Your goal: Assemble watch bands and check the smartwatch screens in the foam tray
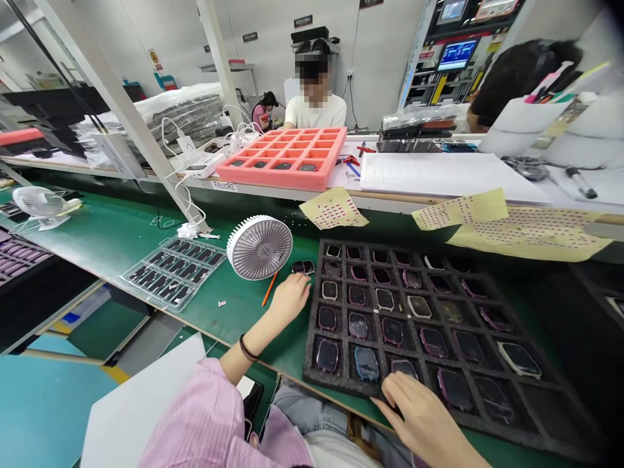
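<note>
Reaching to black tray (312, 351), right hand (419, 411)

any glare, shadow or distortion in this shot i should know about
Head view: bright overall, but the black foam tray falls into shadow toward its right end; head view: pale reflections on some watch screens; head view: wide-lens stretching toward the edges, dark upper right corner; head view: pixelated block over part of the co-worker in white.
</note>
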Available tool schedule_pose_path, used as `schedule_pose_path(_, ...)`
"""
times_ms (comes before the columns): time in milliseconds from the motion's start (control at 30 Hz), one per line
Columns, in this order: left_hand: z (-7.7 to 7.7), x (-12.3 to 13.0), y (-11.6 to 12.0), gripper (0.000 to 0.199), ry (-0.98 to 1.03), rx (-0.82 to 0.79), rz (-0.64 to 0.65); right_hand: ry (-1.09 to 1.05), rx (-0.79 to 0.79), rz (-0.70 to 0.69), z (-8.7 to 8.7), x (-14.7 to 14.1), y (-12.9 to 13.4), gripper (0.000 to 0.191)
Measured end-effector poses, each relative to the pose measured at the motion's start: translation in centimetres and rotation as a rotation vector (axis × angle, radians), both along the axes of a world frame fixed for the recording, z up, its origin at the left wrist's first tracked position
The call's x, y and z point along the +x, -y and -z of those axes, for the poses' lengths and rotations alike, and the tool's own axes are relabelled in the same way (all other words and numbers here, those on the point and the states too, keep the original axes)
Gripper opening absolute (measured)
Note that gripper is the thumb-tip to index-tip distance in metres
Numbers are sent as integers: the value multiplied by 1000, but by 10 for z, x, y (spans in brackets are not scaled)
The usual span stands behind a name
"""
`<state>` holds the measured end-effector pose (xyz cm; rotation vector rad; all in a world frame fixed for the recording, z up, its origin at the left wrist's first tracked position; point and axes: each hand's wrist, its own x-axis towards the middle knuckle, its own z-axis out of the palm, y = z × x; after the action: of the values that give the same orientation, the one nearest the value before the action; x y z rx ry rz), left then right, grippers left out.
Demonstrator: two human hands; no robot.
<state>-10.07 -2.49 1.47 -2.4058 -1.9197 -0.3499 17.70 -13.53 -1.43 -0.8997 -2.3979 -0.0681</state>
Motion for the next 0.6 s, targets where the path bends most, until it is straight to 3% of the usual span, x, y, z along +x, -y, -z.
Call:
schedule_pose_path(100, -5, 23, -44, 34, 32, -6, 137, -12, -5, 0, 0, -3, 14, 25)
schedule_pose_path(233, -16, 40, -107, 41, -27, -166, 248, -15, -75, 19, 0, -11, 24, 20)
schedule_pose_path(333, -24, 44, -141, 39, -72, -270, 337, -37, -154, 13, 1, -14, 25, 15)
schedule_pose_path(467, -27, 49, -161, 45, -117, -312, 362, -53, -228, 1, 3, -11, 23, 13)
schedule_pose_path(600, -29, 46, -159, 47, -95, -291, 398, -78, -289, -11, 3, -9, 24, 14)
